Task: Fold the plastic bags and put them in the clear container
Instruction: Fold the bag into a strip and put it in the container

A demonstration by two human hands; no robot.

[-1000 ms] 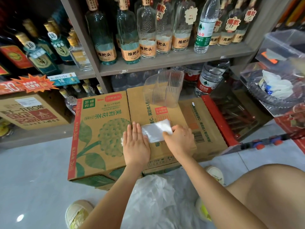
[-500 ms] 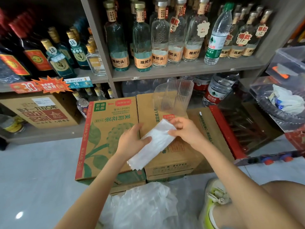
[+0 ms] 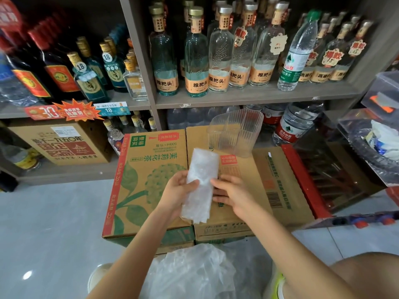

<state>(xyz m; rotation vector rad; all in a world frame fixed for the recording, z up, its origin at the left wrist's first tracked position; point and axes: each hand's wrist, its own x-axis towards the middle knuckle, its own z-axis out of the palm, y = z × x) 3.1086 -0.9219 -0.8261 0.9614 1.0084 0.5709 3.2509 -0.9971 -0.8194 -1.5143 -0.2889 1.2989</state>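
Above the cardboard boxes (image 3: 151, 180), a folded plastic bag (image 3: 200, 184) stands upright as a long, crinkled, milky strip. The left hand (image 3: 176, 192) grips its left edge with curled fingers, thumb on the front, while the right hand (image 3: 232, 192) pinches its right edge. The ribbed clear container (image 3: 235, 134) sits just behind on the boxes.

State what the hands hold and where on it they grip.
Both hold the folded plastic bag: the left hand grips its left edge near the middle, the right hand holds the right edge opposite.
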